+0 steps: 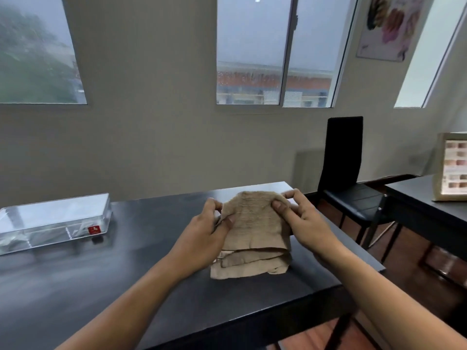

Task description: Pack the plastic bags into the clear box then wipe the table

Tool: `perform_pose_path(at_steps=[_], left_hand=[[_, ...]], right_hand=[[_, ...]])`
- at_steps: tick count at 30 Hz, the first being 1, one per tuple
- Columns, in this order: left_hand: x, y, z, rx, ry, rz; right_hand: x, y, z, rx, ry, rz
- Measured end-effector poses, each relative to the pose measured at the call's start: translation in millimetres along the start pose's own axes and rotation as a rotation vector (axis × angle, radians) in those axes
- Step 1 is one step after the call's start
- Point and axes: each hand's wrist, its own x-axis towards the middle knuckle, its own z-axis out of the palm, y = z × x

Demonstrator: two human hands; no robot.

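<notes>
Both hands up over the black bench point(156, 286), pinching a beige folded towel point(252, 231) by its upper corners. Left hand point(207, 231) closed on the upper-left corner, thumb on the near face, fingers curled behind the cloth. Right hand point(300, 221) closed on the upper-right corner, thumb pressed to the front, fingertips hooked over the top edge. Towel hanging between the two grips, long axis running from the far top edge down toward the viewer, lower folded layers resting on the bench near its right end. Clear box point(54, 221) well apart on the left, lid closed, long axis lying left to right along the far edge, a small red label on its near right corner; contents too blurred to tell, possibly plastic bags at the left end. Black chair point(346, 178) beyond the bench's right end.
</notes>
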Motion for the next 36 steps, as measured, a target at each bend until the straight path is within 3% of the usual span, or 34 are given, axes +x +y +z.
perform_pose_path(at_steps=[4, 11, 17, 23, 29, 32, 36], left_hand=[[-0.3, 21.5, 39.6, -0.095, -0.061, -0.004], [12.0, 38.5, 111.7, -0.243, -0.125, -0.171], [23.6, 34.9, 149.5, 0.126, -0.023, -0.011], [24.2, 30.0, 155.5, 0.664, -0.011, 0.155], [23.3, 28.7, 150.3, 0.675, -0.044, 0.158], [19.5, 25.0, 135.9, 0.651, -0.033, 0.169], [7.1, 9.3, 100.0, 0.619, -0.019, 0.167]], right_hand=[[-8.8, 6.4, -35.6, -0.049, 0.075, 0.013], [-6.5, 21.8, -105.8, -0.241, 0.158, 0.113], [-4.9, 52.4, -138.6, -0.662, 0.243, 0.118], [-12.4, 84.5, -118.9, -0.926, 0.144, 0.079], [-13.8, 80.3, -113.4, -1.050, 0.172, 0.104], [-16.5, 69.8, -91.2, -1.043, 0.214, 0.041], [-18.2, 54.9, -40.5, -0.991, 0.144, -0.063]])
